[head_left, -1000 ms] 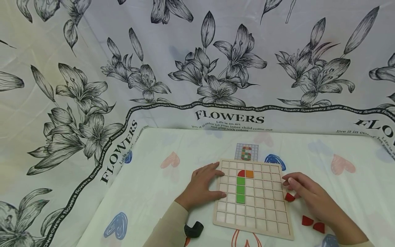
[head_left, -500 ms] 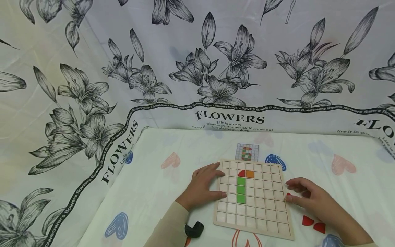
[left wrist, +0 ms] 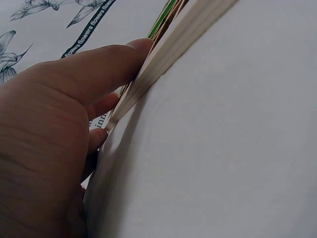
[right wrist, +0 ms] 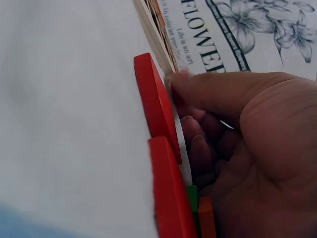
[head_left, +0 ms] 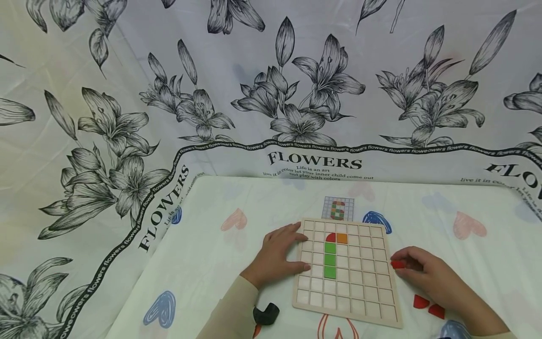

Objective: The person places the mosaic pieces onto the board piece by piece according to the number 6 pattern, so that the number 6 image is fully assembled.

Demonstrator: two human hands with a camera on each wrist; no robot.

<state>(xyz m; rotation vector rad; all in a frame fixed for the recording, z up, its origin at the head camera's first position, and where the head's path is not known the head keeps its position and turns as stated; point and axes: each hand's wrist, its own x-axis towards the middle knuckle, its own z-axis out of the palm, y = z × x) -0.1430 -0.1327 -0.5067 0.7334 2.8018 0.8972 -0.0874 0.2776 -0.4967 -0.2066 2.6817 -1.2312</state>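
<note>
A square wooden grid board (head_left: 351,292) lies on the cloth. My left hand (head_left: 275,258) rests along its left edge, thumb and fingertips spread apart on the rim; the left wrist view shows the thumb (left wrist: 114,64) against the board's side. Beyond the right edge, my right hand (head_left: 432,273) pinches a red quarter-round tile (head_left: 397,264) between thumb and fingers, and the fingers partly hide it. One red rounded tile (head_left: 331,238), an orange square tile (head_left: 342,238) and a column of green square tiles (head_left: 330,260) sit in the grid.
Two more red tiles (head_left: 420,302) lie below my right hand. Green (right wrist: 192,198) and orange (right wrist: 206,218) pieces show beside that hand in the right wrist view. A pattern card (head_left: 338,208) lies behind the board, and a black curved object (head_left: 267,314) near my left forearm.
My right hand has drawn slightly down over the red tile beside the board and now pinches it, raised a little. The left hand has stayed on the board's edge.
</note>
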